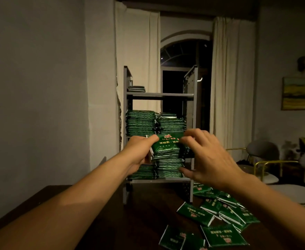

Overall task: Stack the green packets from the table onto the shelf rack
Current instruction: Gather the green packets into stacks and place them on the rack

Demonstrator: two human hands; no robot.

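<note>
Green packets [218, 221] lie scattered nearest us, loose and overlapping, along the desk's [141, 219] right edge and front right corner, some face up with gold print showing. Further in, our two forearms reach over the dark desk toward the shelf rack [191, 181], which stands on the desk's far side. Our left hand [139, 152] grips a small bundle of packets [166, 147] by its left end, thumb on top and fingers curled beneath, while our right hand [207, 156] pinches the bundle's upper right corner with curled fingertips, its thumb spread out below. We hold the bundle tilted, in front of the rack's lower level, just over the stacks [168, 168] already there. On the middle level, two tall stacks [141, 123] sit side by side, nearly filling it. On the top level, a short pile [136, 88] rests at the left end. Behind the rack hang pale curtains [232, 83] around a dark arched window [184, 51].
</note>
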